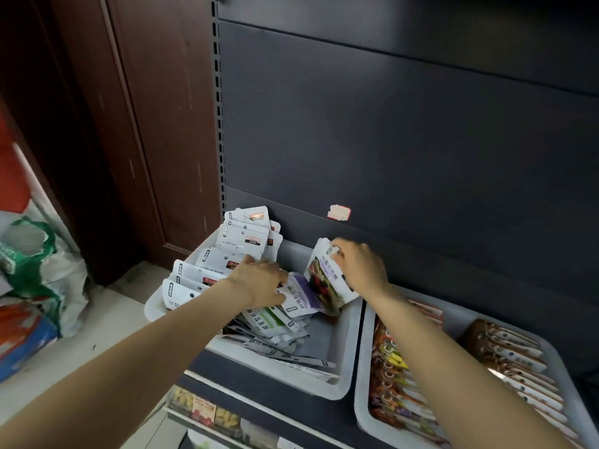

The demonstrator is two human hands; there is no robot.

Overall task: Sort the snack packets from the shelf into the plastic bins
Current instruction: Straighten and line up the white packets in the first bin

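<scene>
**Hands in the left bin**

My right hand (358,268) grips a fruit-print packet (327,285) upright in the grey left bin (340,348). At 9 o'clock my left hand (261,281) pinches a purple packet (299,294). At 3 o'clock sits the right bin (361,384). Behind, at 12, is the dark shelf backboard (405,140); at 10, a brown door (155,124).

We can't read much: purple packet (303,294) shows Chinese chars, approx "树莓形软糖"; green packet (266,320) and white packets (241,236) carry Chinese print too blurred. Torn sticker (338,212) illegible.
</scene>
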